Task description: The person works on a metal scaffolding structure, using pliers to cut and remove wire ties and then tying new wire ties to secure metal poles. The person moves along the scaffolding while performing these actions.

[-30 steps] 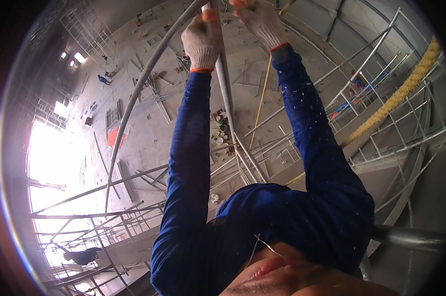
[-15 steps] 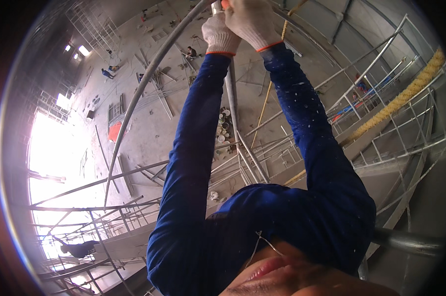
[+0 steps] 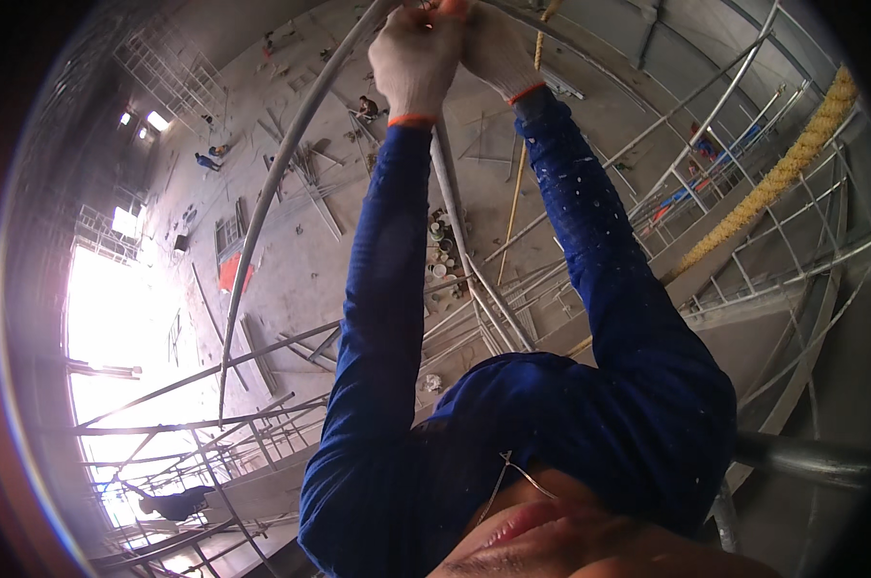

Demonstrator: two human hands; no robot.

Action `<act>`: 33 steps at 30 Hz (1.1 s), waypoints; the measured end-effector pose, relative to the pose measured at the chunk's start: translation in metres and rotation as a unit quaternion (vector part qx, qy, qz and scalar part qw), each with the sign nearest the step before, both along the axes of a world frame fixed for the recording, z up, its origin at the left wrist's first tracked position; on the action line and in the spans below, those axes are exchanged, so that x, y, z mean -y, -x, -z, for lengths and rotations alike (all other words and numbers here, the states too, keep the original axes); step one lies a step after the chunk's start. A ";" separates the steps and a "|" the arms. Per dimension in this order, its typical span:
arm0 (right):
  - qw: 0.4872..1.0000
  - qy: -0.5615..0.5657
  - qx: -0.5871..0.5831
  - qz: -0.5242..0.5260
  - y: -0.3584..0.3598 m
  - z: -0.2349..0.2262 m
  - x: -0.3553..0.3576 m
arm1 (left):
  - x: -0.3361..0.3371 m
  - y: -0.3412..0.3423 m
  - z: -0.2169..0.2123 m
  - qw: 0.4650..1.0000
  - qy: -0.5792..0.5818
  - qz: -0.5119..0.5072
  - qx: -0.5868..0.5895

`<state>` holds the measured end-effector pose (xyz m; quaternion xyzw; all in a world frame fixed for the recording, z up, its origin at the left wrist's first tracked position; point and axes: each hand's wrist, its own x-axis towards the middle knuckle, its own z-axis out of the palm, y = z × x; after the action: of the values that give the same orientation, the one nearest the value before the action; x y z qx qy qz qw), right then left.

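Observation:
Both my hands are raised together at the top edge of the view, in white knit gloves with orange cuffs. My left hand (image 3: 414,65) is closed, knuckles up, and overlaps the right one. Behind it, my right hand (image 3: 498,56) has its fingers curled in, partly hidden. What they grip at the top edge I cannot make out. Below them a grey metal pole (image 3: 447,183) runs down between my blue sleeves. A long grey pipe (image 3: 279,173), bent by the lens, passes just left of my left hand.
Far below lies a concrete floor with loose pipes (image 3: 320,197), buckets (image 3: 440,270) and several people. Scaffold rails (image 3: 272,356) cross at lower left, where a person (image 3: 175,503) is. A thick yellow rope (image 3: 782,202) slants along the right, near more scaffold bars (image 3: 734,91).
My left hand has turned and shifted slightly left, now in front of the right. My right hand has moved slightly lower and partly behind it. The view has tilted a little.

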<state>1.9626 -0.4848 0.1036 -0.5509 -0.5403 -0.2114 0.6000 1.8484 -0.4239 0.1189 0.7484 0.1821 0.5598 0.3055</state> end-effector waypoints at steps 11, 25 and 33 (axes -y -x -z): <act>0.977 -0.032 0.167 0.130 -0.016 -0.013 0.001 | -0.026 -0.010 0.020 0.986 -0.085 -0.081 -0.121; 0.889 0.122 0.304 0.321 0.122 -0.057 0.008 | -0.044 -0.080 0.086 0.983 -0.031 -0.069 -0.168; 0.789 0.204 0.374 0.443 0.071 -0.115 -0.115 | -0.016 -0.100 0.090 0.979 0.014 0.039 -0.200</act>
<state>1.8913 -0.3697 0.2183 -0.7172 -0.4494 -0.5285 0.0648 1.9488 -0.4079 0.0293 0.8476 0.2178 0.3838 0.2946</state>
